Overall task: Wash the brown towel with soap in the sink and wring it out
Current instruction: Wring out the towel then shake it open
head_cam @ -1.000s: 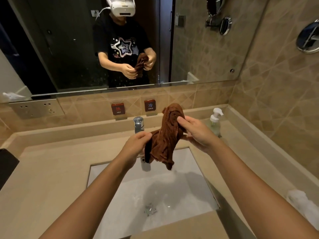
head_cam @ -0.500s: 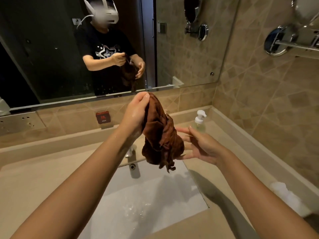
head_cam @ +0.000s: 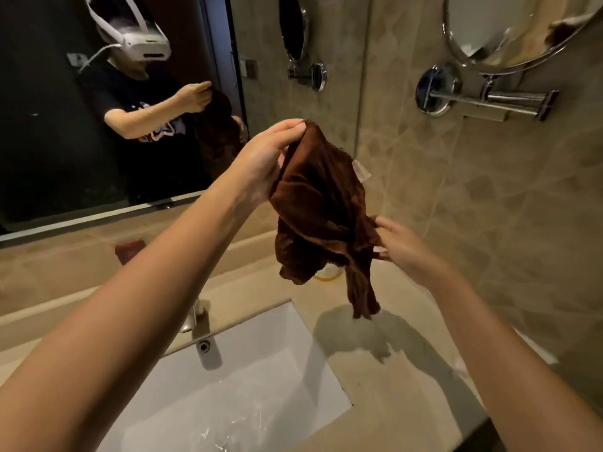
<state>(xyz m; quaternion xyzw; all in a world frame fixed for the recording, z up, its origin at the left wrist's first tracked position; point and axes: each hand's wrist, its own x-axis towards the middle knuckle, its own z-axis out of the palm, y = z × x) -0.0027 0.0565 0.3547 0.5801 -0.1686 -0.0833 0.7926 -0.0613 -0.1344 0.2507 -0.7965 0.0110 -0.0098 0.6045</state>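
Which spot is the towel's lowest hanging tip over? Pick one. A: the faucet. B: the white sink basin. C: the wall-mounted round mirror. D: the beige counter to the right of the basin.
D: the brown towel, pinched at its top by the left hand, dangles its tip above the counter, right of the sink.

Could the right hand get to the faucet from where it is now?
Probably not directly. The right hand is pinching the brown towel, which hangs between it and the faucet, and the left forearm also crosses that path. It would need to let go and reach around.
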